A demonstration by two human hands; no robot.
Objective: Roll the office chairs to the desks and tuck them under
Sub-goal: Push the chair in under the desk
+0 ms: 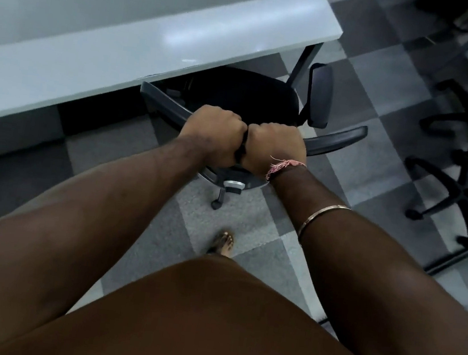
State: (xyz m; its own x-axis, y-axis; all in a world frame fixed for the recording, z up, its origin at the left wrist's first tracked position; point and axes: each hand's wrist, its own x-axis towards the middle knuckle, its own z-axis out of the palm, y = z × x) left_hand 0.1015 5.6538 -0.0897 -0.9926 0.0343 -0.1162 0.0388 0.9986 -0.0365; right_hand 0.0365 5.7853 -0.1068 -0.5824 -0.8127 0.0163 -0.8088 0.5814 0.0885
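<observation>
Chair [246, 95] faces the white tabletop [131, 44], its seat partly under the edge and its curved backrest top running left to right nearest the person. The left hand [216, 134] and right hand [275, 148], fists touching, grip the backrest's middle, both arms stretched forward. More chairs [466, 166] stand at right.
</observation>
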